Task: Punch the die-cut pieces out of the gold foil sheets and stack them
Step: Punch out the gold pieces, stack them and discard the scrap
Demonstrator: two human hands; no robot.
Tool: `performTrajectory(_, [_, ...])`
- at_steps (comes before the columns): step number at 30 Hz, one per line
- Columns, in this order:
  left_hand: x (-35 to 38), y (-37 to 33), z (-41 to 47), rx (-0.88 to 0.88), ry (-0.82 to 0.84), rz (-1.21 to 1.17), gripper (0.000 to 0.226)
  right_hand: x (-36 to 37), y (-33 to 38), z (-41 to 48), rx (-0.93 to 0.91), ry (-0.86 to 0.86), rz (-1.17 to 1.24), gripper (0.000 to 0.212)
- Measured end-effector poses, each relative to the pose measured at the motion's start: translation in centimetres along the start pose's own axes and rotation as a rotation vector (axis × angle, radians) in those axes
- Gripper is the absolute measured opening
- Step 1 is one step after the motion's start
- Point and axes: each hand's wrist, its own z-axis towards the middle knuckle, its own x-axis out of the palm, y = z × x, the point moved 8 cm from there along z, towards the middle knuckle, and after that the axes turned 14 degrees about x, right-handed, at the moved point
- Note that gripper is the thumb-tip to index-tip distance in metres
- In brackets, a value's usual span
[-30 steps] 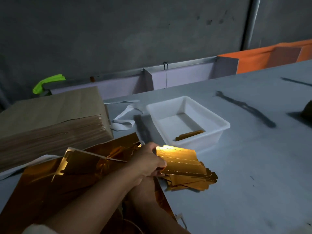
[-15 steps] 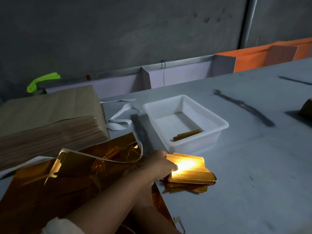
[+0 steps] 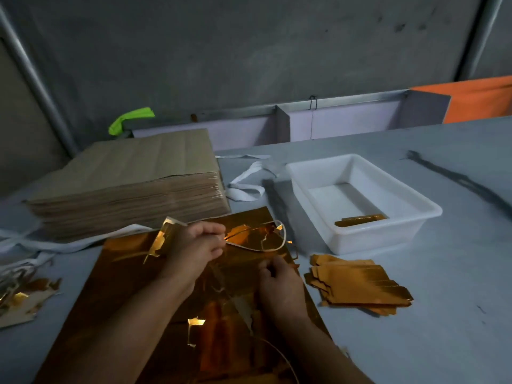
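Two bare forearms reach up from the bottom edge toward the centre of the frame. The left forearm [image 3: 124,328] enters at lower left and slants up to the right. The left hand [image 3: 194,250] sits just left of centre, fingers curled, pinching a thin foil strip [image 3: 250,248]. The right forearm [image 3: 318,342] enters at lower right. The right hand [image 3: 279,286], lower and near the left, shows its back, fingers curled down onto the gold foil sheet [image 3: 124,273]; whether it grips is unclear.
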Motion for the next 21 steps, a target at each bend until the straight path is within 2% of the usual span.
performTrajectory(4, [-6.9,3.4,-0.9,-0.049,-0.107,0.114,0.023,1.2,0.4,-0.3,0.005,0.009,0.015,0.018])
performTrajectory(7, [-9.9,4.9,-1.6,0.003,-0.106,0.345,0.025,0.5,0.3,0.0,0.033,0.004,0.031,0.018])
performTrajectory(10, [-10.1,5.9,-2.4,0.066,0.001,0.699,0.022,1.0,0.5,-0.2,0.068,0.043,-0.015,0.017])
performTrajectory(13, [-9.0,7.4,-3.5,0.101,0.106,0.884,0.031,1.3,1.2,-0.3,0.109,0.121,-0.042,0.015])
performTrajectory(15, [-8.5,8.0,-4.1,0.144,0.124,0.907,0.034,1.7,2.0,-0.6,0.1,0.162,-0.131,0.017])
performTrajectory(18, [-8.5,8.2,-4.6,0.183,0.101,0.914,0.034,2.7,3.5,-1.9,0.03,0.233,-0.304,0.032])
performTrajectory(21, [-8.4,8.1,-4.5,0.199,0.099,0.947,0.034,4.1,5.2,-4.1,-0.154,0.21,-0.661,0.046])
